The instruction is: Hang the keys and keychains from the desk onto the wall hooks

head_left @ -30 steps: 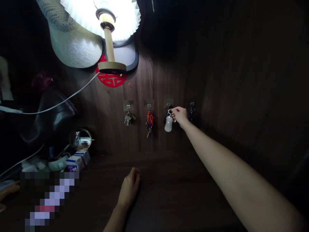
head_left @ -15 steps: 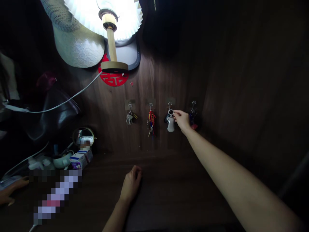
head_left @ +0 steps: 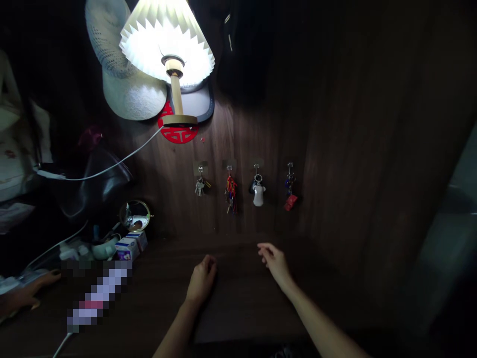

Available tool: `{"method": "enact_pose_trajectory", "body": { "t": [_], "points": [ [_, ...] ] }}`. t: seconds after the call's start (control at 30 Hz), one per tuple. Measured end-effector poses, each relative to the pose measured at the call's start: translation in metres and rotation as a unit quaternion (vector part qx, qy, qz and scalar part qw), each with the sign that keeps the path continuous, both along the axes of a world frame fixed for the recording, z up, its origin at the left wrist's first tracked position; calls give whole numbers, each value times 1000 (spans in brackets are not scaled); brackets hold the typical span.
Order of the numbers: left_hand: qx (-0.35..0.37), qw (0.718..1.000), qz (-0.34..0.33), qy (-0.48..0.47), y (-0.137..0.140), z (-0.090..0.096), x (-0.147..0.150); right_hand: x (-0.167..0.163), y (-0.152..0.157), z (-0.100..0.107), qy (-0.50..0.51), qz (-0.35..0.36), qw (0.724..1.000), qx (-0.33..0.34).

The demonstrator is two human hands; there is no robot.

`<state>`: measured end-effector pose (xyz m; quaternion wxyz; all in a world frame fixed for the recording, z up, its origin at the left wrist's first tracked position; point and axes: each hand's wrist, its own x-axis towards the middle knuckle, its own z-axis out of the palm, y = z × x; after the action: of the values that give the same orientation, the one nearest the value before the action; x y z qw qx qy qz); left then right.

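Note:
My left hand (head_left: 202, 276) rests on the dark wooden tabletop with its fingers curled in. My right hand (head_left: 274, 261) is over the tabletop below the hooks, its fingers loosely bent and apart, with nothing seen in them. Above it, a white shirt-shaped key fob (head_left: 258, 195) hangs from a wall hook, a dark item partly hidden behind it. To its right hangs a bunch with a red tag (head_left: 290, 202) and blue parts. Left of the fob are keys on red and blue cords (head_left: 231, 191), then a bunch of silver keys (head_left: 199, 187).
A lit lamp with a pleated shade (head_left: 169, 37) is at upper left, its white cord (head_left: 112, 171) running left. Pale caps (head_left: 134, 94) hang behind it. A round mirror (head_left: 136, 216), small boxes (head_left: 131, 246) and a wooden hand-shaped object (head_left: 28, 293) stand at left.
My right hand has let go of the white fob and come down toward the tabletop. The fob stays on its hook. My left hand is still; the view has tilted up slightly.

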<state>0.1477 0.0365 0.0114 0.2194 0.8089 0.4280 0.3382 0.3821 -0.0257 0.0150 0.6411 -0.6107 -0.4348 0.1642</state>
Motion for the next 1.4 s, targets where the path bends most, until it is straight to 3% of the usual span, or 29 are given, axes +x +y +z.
{"method": "enact_pose_trajectory", "body": {
  "t": [0.1, 0.27, 0.37, 0.47, 0.57, 0.7, 0.77, 0.87, 1.0, 1.17, 1.27, 1.33, 1.4],
  "points": [
    [-2, 999, 1, 36, -3, 3, -1, -11, -23, -16, -52, 33, 998, -16],
    [-2, 996, -40, 76, -16, 9, -2, -28, -52, -14, -101, 90, 988, -67],
    [-35, 994, -91, 43, -35, 9, -4, -39, -65, -9, -71, 131, 986, -72],
    [-149, 976, -144, -61, -59, 10, -12, -53, -78, 1, 43, 233, 967, -98],
    [-304, 905, -184, -232, -83, 23, -28, -68, -92, 20, 208, 378, 899, -76],
    [-327, 783, -232, -475, -109, 61, -53, -81, -104, 53, 330, 467, 818, 61],
    [-315, 732, -265, -543, -116, 79, -63, -84, -107, 69, 342, 469, 806, 115],
    [-301, 704, -282, -578, -118, 92, -71, -85, -106, 84, 348, 428, 818, 167],
    [-287, 707, -277, -584, -114, 90, -73, -87, -105, 88, 320, 397, 845, 162],
    [-295, 715, -289, -564, -108, 87, -68, -91, -96, 90, 291, 430, 846, 121],
    [-298, 729, -282, -548, -98, 88, -63, -90, -78, 84, 244, 401, 882, 53],
    [-291, 767, -259, -510, -87, 83, -59, -83, -62, 67, 175, 340, 924, -13],
    [-275, 836, -215, -424, -74, 73, -56, -75, -47, 43, 70, 258, 960, -78]
  ]
}}
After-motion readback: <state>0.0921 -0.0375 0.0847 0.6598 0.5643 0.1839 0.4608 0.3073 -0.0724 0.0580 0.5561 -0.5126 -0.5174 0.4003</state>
